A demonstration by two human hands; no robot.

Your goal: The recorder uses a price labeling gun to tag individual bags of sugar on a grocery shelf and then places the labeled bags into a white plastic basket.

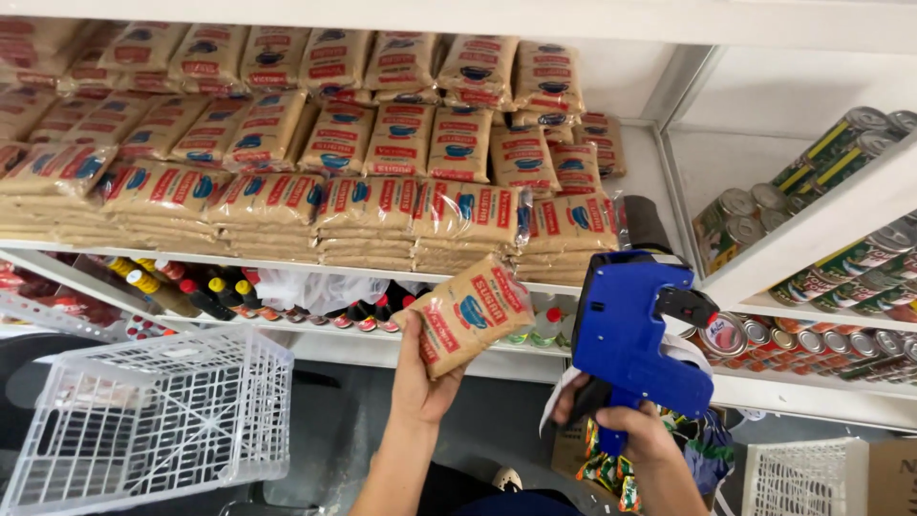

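While the left hand (pixel 420 377) lifts a tan packet (pixel 466 315) clear of the stacked packets (pixel 382 205) on the shelf (pixel 315 268), face turned out, the right hand (pixel 635 430) closes its grip on a blue label gun (pixel 635 339) beside it, nose toward the packet.

Left hand (pixel 420 377) covers lower edge of the brown packet (pixel 468 313). Blue label gun (pixel 638 342) hides right hand's (pixel 626 430) fingers. White basket (pixel 143 416) cropped at the left edge. Bottles (pixel 205 291) mostly hidden behind shelf lip (pixel 287 266).
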